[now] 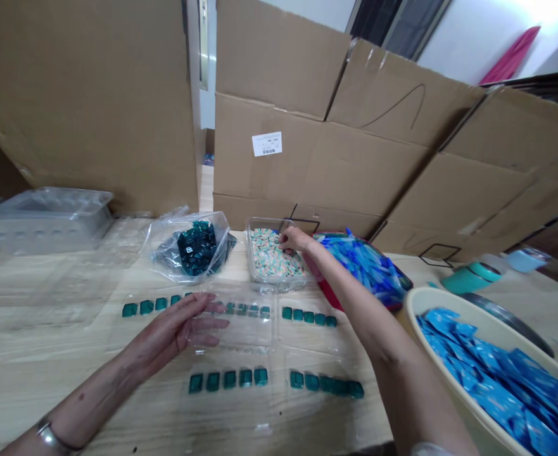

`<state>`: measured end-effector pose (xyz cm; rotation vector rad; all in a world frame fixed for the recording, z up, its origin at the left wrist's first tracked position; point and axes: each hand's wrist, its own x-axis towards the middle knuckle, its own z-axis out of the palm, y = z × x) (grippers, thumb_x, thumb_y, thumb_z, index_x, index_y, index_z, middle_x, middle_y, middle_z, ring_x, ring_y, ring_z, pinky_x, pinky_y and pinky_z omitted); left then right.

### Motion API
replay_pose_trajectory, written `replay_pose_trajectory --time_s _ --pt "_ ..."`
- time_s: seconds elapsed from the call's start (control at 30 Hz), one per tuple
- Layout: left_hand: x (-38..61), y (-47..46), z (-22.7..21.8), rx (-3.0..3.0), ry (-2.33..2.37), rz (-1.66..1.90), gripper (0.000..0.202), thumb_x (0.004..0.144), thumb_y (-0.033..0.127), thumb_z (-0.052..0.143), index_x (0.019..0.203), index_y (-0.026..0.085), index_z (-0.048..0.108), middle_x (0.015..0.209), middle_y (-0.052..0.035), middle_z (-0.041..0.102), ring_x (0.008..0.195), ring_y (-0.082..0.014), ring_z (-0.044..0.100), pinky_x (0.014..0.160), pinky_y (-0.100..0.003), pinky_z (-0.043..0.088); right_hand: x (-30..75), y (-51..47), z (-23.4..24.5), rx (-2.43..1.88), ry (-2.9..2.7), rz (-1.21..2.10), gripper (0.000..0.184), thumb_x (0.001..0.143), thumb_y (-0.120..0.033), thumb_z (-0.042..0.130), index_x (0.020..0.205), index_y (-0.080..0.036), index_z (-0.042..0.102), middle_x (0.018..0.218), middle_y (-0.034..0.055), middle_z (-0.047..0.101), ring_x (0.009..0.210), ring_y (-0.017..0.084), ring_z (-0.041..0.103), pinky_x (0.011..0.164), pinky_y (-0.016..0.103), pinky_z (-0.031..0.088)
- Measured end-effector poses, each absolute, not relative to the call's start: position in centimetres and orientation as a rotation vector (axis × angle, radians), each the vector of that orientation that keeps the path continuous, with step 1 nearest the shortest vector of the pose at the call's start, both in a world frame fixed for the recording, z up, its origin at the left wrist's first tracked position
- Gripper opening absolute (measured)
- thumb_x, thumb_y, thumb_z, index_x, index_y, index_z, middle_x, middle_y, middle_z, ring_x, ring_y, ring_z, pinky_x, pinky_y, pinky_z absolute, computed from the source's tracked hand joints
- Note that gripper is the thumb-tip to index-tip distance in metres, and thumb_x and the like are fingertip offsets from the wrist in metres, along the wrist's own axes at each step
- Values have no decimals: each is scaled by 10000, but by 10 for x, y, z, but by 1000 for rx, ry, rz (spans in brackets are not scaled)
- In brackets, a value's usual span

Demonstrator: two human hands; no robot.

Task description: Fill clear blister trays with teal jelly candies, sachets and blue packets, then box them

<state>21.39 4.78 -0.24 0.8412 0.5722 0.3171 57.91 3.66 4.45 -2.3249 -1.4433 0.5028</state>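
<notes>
Head view: right hand (pixel 292 239), fingers bunched, dips into speckled pods (pixel 272 253) in a clear tray (pixel 279 285), hold unclear; left hand (pixel 174 326), open and empty, lies beside teal pods (pixel 226 379) in a blister tray (pixel 240 335).

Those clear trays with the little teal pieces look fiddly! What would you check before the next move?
1. Right hand at the mixed pale pieces: ok, its fingers rest on them inside the clear tub.
2. Left hand free: ok, it is open and empty above the clear tray.
3. Lower middle row of teal pieces evenly spaced: ok.
4. Lower right row of teal pieces evenly spaced: not ok, the pieces bunch together.
5. Top left row of teal pieces complete: cannot tell, the left hand hides its end.
6. Plastic bag of dark teal pieces stocked: ok, a heap lies inside.
</notes>
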Motion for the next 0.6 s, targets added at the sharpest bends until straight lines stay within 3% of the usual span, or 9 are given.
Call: replay_pose_trajectory --time_s 0.17,0.33,0.47,0.6 --pt "214 47 -1 838 569 320 281 807 301 647 1057 180 601 1103 -116 680 954 -290 675 677 -357 587 578 33 46 -2288 -1418 394 125 616 -32 691 631 -136 624 533 -6 608 561 122 593 602 195 456" --pt "215 46 -1 840 577 318 290 808 306 648 1060 171 600 1108 -123 677 963 -295 671 698 -375 585 585 45 49 -2214 -1273 457 124 718 -77 658 832 -115 633 550 -22 597 457 76 520 482 170 429" --pt "214 47 -3 854 595 326 308 802 303 656 1071 167 592 1113 -127 675 944 -292 677 689 -378 586 584 61 46 -2209 -1199 542 53 713 -87 677 746 -97 637 486 -21 568 410 65 487 444 164 414" --pt "214 46 -2 858 595 326 333 800 321 655 1086 165 587 1121 -133 671 954 -297 673 694 -383 584 581 72 41 -2267 -1145 548 111 647 -128 742 691 -82 652 478 7 588 436 84 521 476 181 435"
